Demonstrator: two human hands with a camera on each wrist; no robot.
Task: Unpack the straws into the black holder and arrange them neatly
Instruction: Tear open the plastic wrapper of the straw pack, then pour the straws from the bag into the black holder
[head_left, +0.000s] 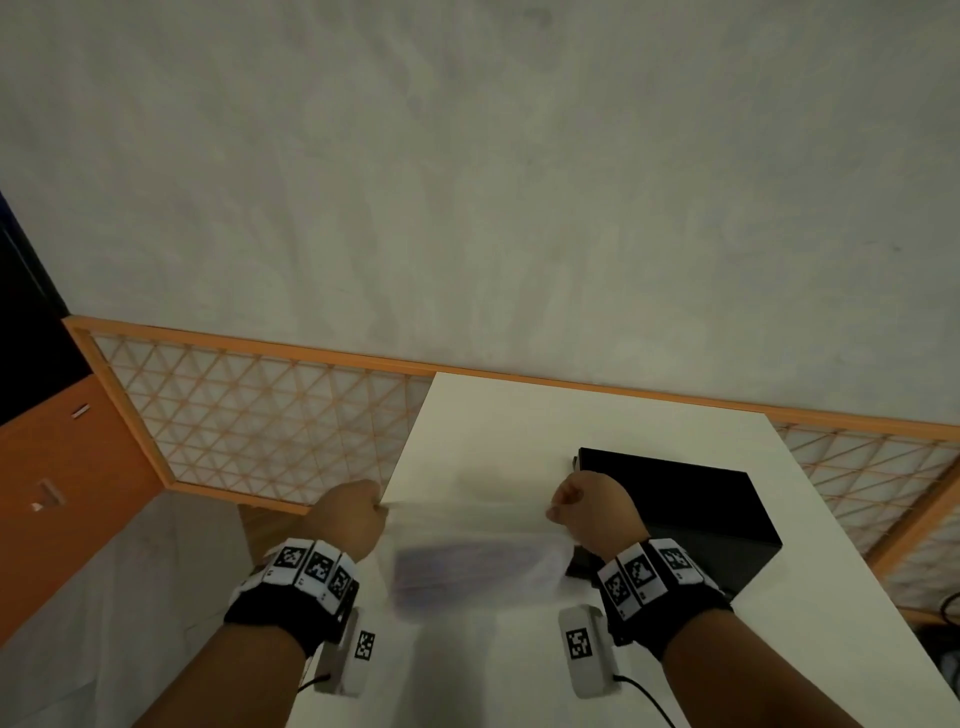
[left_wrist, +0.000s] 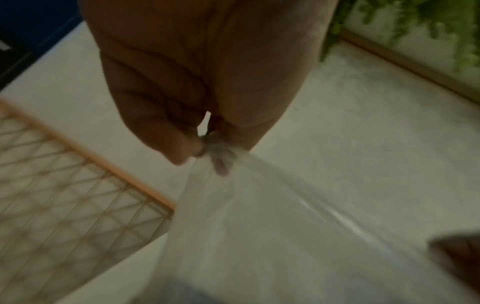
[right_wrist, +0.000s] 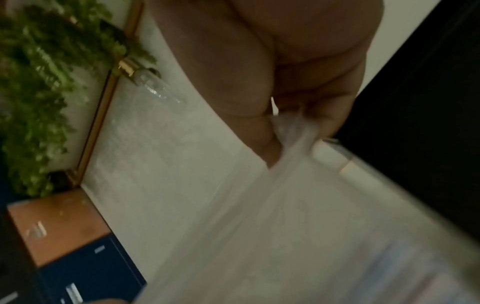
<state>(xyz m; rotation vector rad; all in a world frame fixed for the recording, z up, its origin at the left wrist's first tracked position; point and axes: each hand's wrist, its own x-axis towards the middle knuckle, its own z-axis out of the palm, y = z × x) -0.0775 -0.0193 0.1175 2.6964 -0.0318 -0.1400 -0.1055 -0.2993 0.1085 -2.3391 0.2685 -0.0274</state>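
A clear plastic bag (head_left: 467, 525) hangs stretched between my two hands above the white table (head_left: 493, 426), blurred by motion. A bluish bundle of straws (head_left: 467, 569) lies in its lower part. My left hand (head_left: 358, 512) pinches the bag's top left corner (left_wrist: 218, 156) between thumb and curled fingers. My right hand (head_left: 579, 512) pinches the top right corner (right_wrist: 288, 127) the same way. The black holder (head_left: 691, 499), a dark box, stands on the table just right of and behind my right hand; its inside is hidden.
A wooden lattice screen (head_left: 249, 410) runs behind and left of the table, with another part (head_left: 872, 478) at the right. An orange cabinet (head_left: 67, 467) stands at the left. Green foliage (right_wrist: 39, 92) and a clear bottle (right_wrist: 153, 86) show in the right wrist view.
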